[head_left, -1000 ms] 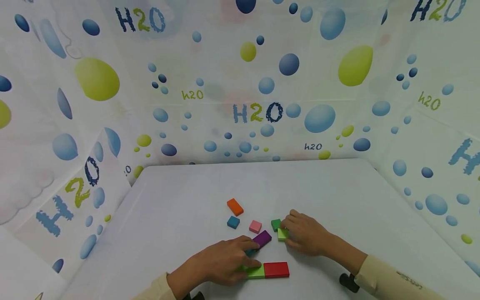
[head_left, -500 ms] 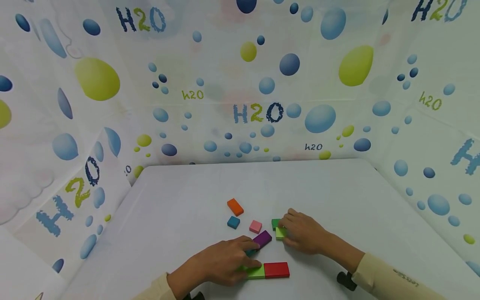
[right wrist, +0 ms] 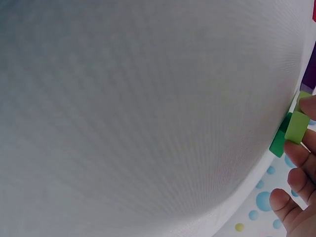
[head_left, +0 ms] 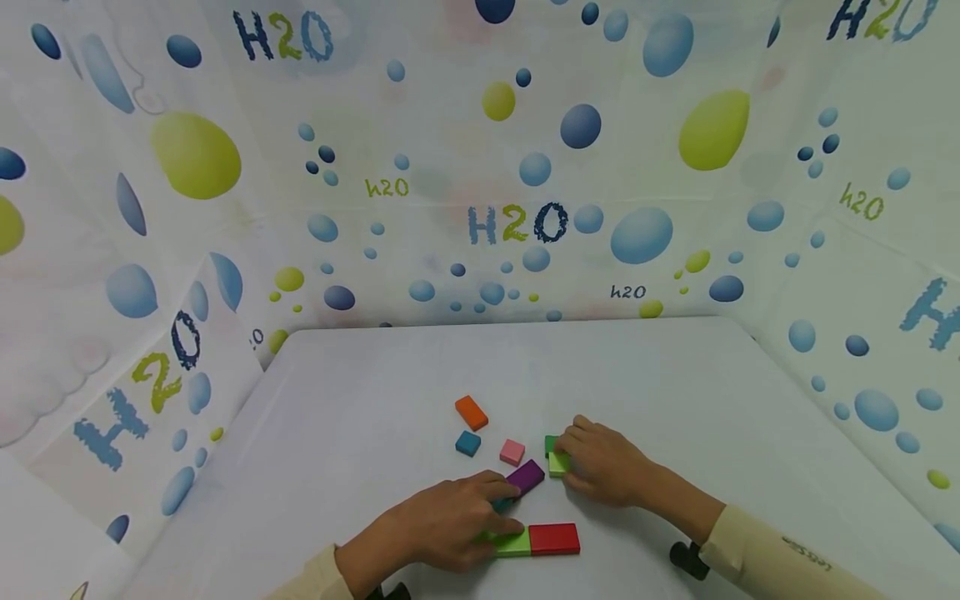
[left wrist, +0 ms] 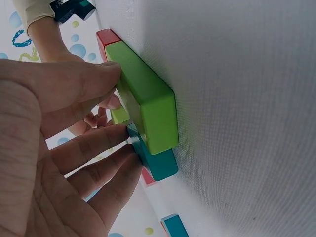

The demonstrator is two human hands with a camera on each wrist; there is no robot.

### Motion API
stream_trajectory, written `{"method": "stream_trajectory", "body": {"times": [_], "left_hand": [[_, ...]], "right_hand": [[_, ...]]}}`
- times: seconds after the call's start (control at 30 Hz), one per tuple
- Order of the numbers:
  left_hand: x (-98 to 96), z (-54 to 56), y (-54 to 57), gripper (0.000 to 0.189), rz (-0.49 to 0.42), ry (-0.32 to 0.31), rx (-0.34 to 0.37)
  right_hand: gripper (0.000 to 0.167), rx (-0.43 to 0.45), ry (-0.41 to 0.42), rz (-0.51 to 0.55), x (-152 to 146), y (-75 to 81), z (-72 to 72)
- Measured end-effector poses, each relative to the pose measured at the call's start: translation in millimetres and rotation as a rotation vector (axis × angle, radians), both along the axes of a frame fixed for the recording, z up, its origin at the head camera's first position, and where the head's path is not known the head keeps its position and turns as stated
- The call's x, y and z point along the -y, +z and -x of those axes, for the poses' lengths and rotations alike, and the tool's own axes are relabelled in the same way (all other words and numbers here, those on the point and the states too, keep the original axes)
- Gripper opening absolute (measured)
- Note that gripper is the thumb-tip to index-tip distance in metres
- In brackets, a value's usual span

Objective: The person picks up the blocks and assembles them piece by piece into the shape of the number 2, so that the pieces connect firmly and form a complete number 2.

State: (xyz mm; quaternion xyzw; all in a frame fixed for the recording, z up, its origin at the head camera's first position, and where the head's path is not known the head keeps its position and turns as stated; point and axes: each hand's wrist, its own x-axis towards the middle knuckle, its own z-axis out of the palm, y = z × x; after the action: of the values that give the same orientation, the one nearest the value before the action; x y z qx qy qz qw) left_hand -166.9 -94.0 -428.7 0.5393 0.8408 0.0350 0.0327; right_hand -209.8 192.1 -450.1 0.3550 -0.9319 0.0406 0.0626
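Note:
My left hand (head_left: 450, 521) rests over a long light green block (head_left: 513, 546), its thumb on that block's top. Its other fingers reach a teal block (left wrist: 163, 165) alongside, and in the head view the index fingertip touches a purple block (head_left: 528, 477). A red block (head_left: 555, 539) lies end to end with the light green one. Farther right, my right hand (head_left: 606, 462) pinches a small light green block (right wrist: 297, 127) between thumb and fingers. A dark green block (head_left: 551, 444) lies right behind it, partly covered by the fingers.
Beyond the hands lie an orange block (head_left: 472, 412), a blue block (head_left: 468, 443) and a pink block (head_left: 512, 452). They stand on a white table (head_left: 360, 400). A patterned sheet (head_left: 420, 125) with bubble prints rises behind the table and at both sides.
My right hand has shifted slightly left with the small light green block, uncovering more of it beside the dark green block. My left hand stays in place.

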Motion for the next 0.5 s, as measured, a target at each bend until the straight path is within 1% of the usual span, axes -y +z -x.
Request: {"method": "stream_trajectory", "body": {"times": [0.33,0.5], "left_hand": [[-0.2,-0.1,-0.8,0.034,-0.01,-0.008,-0.01],[-1.1,-1.1,1.0,0.034,-0.001,0.004,0.007]], "right_hand": [[0.03,0.012,-0.015,0.0,0.2,1.5,-0.5],[0.03,-0.009,0.001,0.011,0.1,1.5,0.3]]}}
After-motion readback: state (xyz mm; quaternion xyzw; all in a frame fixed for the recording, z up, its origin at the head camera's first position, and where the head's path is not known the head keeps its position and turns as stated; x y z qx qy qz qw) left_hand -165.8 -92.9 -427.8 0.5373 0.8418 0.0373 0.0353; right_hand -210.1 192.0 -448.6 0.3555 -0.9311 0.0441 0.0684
